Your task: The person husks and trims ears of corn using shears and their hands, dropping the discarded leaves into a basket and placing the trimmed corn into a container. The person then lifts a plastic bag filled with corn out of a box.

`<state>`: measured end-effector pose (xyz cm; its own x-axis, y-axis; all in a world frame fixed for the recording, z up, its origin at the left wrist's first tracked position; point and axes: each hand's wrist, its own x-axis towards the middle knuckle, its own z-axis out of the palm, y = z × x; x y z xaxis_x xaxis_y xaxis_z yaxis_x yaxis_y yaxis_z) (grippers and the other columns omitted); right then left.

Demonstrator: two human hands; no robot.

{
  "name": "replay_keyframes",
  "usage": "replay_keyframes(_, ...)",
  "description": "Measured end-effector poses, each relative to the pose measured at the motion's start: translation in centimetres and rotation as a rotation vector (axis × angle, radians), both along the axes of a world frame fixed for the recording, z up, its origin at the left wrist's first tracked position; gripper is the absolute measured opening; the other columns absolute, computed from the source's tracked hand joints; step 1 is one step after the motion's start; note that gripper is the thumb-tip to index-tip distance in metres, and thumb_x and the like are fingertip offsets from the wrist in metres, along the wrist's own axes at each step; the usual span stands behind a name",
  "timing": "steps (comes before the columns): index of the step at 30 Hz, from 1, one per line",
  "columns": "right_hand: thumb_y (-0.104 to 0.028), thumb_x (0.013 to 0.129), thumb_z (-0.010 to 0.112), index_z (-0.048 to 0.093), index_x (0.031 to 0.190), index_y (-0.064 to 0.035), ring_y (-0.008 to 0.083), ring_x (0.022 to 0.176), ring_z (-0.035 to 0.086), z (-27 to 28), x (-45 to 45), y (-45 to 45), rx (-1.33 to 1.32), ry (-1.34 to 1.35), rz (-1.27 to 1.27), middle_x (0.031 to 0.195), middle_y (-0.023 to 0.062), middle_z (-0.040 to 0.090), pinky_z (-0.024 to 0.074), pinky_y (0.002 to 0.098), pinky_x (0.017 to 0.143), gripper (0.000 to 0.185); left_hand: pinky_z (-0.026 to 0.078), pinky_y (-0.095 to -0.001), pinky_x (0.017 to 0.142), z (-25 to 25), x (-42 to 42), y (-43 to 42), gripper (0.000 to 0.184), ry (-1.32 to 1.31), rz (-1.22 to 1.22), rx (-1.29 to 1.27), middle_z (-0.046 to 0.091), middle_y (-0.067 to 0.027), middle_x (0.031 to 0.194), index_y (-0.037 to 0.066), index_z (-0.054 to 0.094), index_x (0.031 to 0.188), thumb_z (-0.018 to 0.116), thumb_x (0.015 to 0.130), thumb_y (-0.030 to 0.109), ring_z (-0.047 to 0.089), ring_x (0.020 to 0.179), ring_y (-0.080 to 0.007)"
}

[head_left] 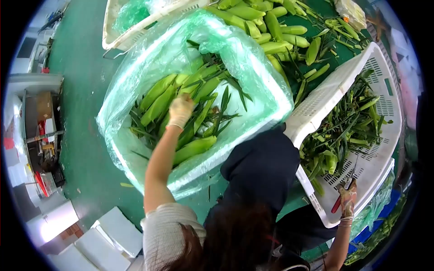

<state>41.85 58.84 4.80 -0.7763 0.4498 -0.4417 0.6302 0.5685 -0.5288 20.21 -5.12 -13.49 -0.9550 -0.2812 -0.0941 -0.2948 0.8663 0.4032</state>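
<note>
A red-handled tool point(336, 204) is gripped in the right hand point(347, 197), its fingers closed around the handle and its metal end angled away from the wearer; both are held at the near end of a white perforated basket point(312, 115), to the right of the lined box point(269, 88). Inside that box, the corn ears point(156, 106) are reached by the gloved left hand point(181, 109); whether one is pinched cannot be told. Cut leaves point(348, 119) are heaped in the basket. Beyond the box, more corn point(271, 27) is piled to the right, and a white crate point(110, 27) is set to the left. White boxes point(97, 246) are grouped at its near left.
</note>
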Motion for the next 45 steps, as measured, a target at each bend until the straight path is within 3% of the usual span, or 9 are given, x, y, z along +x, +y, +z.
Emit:
replay_keyframes(2,-0.011,0.079,0.065,0.044,0.128,-0.0009,0.0195,0.091,0.057,1.1,-1.0,-1.7,0.128,-0.056,0.084,0.105,0.0081,0.056,0.0493,0.0312,0.081,0.055,0.049,-0.04,0.083,-2.4,-1.9,3.4,0.034,0.169,-0.251,-0.005,0.064,-0.0132,0.104,0.011,0.064,0.11,0.062,0.078,0.021,0.061,0.097,-0.0329)
replay_keyframes(9,-0.013,0.062,0.074,0.048,0.105,0.0013,0.0249,0.08,0.054,4.0,-0.5,-4.4,0.188,-0.048,0.052,0.089,0.0118,0.056,0.047,0.0353,0.074,0.052,0.052,-0.0323,0.069,-8.7,-10.1,10.0,0.016,-0.008,-0.198,-0.723,0.064,-0.0106,0.084,0.002,0.061,0.089,0.05,0.084,0.013,0.064,0.081,-0.0226)
replay_keyframes(12,-0.014,0.061,0.075,0.047,0.104,0.0009,0.0258,0.082,0.053,4.0,2.0,-4.2,0.329,0.084,0.037,0.09,0.0129,0.055,0.0462,0.0362,0.075,0.054,0.053,-0.0343,0.065,-6.7,-10.9,9.3,0.013,0.03,-0.169,-0.593,0.064,-0.0088,0.081,0.004,0.062,0.085,0.056,0.08,0.014,0.066,0.077,-0.0232)
replay_keyframes(19,-0.013,0.064,0.073,0.045,0.115,0.0023,0.0329,0.088,0.06,6.0,3.7,-5.0,0.327,0.066,0.101,0.1,0.0184,0.059,0.0489,0.038,0.078,0.06,0.05,-0.0323,0.082,16.8,-6.7,2.5,0.025,0.027,-0.223,0.161,0.066,-0.0114,0.104,0.003,0.063,0.097,0.067,0.074,0.013,0.063,0.093,-0.0244)
replay_keyframes(22,-0.017,0.064,0.077,0.039,0.119,0.0001,0.0329,0.086,0.059,8.4,0.7,-9.9,0.204,0.222,0.249,0.098,0.0186,0.058,0.049,0.0395,0.075,0.068,0.036,-0.0419,0.102,25.5,-5.0,2.5,0.044,0.516,-0.149,1.355,0.058,-0.0103,0.116,0.001,0.053,0.122,0.065,0.082,0.016,0.051,0.112,-0.0253)
replay_keyframes(25,-0.025,0.067,0.077,0.036,0.116,0.0001,0.0318,0.08,0.057,11.3,-2.5,-14.6,-0.017,0.204,0.33,0.09,0.0167,0.056,0.0503,0.0398,0.07,0.069,0.037,-0.0468,0.099,33.8,-5.6,11.0,0.041,0.481,-0.262,2.01,0.059,-0.0098,0.112,0.003,0.056,0.112,0.069,0.078,0.021,0.052,0.109,-0.0277)
replay_keyframes(30,-0.033,0.068,0.077,0.038,0.109,0.0048,0.0339,0.083,0.059,10.4,-5.5,-18.1,-0.167,0.428,0.322,0.093,0.0213,0.056,0.0513,0.0407,0.073,0.068,0.041,-0.0489,0.094,35.3,-9.7,23.7,0.036,0.301,0.078,2.155,0.058,-0.0113,0.105,0.006,0.055,0.1,0.068,0.071,0.023,0.053,0.1,-0.0311)
replay_keyframes(38,-0.039,0.066,0.075,0.041,0.117,0.0054,0.042,0.104,0.051,10.0,-6.9,-14.0,0.052,0.646,-0.012,0.108,0.0246,0.052,0.0444,0.0428,0.091,0.076,0.044,-0.044,0.092,31.8,-3.8,39.6,0.035,-0.011,0.167,2.029,0.055,-0.0087,0.109,0.009,0.053,0.108,0.06,0.086,0.035,0.052,0.098,-0.0271)
replay_keyframes(45,-0.027,0.067,0.077,0.054,0.095,-0.0011,0.0209,0.073,0.056,10.3,-6.3,-10.3,-0.27,0.491,-0.132,0.078,0.0099,0.058,0.0471,0.0341,0.069,0.045,0.046,-0.0386,0.089,28.4,-4.1,42.5,0.039,-0.067,0.181,1.989,0.054,-0.0115,0.112,0.006,0.049,0.116,0.059,0.089,0.032,0.052,0.098,-0.0255)
